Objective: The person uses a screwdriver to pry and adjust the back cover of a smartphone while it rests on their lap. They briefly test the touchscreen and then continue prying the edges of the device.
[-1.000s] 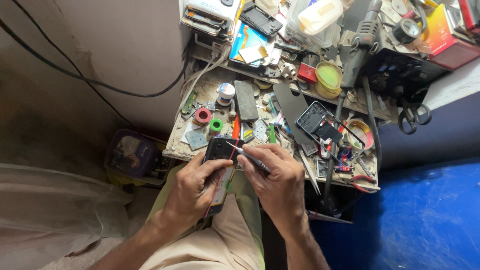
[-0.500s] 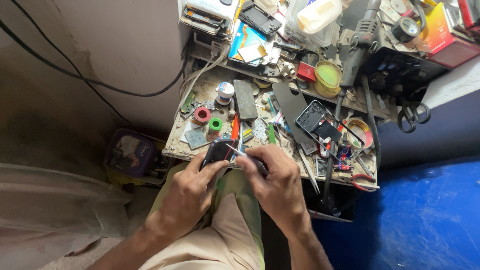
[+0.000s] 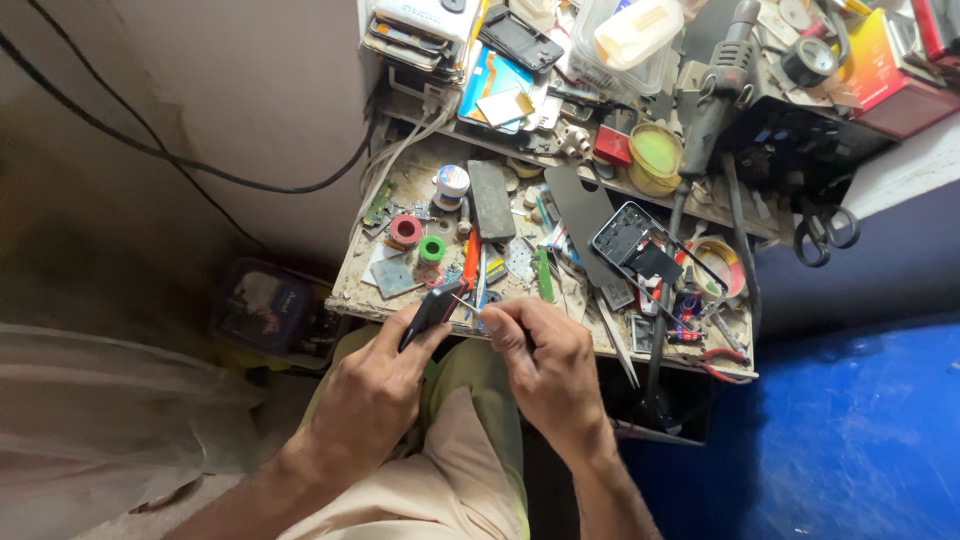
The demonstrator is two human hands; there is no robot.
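Note:
My left hand (image 3: 375,385) grips a small black phone (image 3: 430,310), held tilted on edge at the front rim of the cluttered workbench (image 3: 350,290). My right hand (image 3: 545,365) pinches a thin metal tool (image 3: 462,301) whose tip touches the phone's upper side. Both hands hover over my lap, just in front of the bench. An opened phone frame (image 3: 640,240) lies on the bench to the right of my hands.
The bench holds a red tape roll (image 3: 406,230), a green roll (image 3: 432,248), a dark flat bar (image 3: 491,200), screwdrivers and pliers. A shelf behind carries stacked phones (image 3: 415,30), a yellow tin (image 3: 655,155) and scissors (image 3: 822,230). A blue wall (image 3: 860,430) stands right; a black cable (image 3: 200,170) crosses the left wall.
The phone has turned from nearly flat to tilted on edge in my left hand. Both hands stayed at the bench's front edge, the tool still at the phone.

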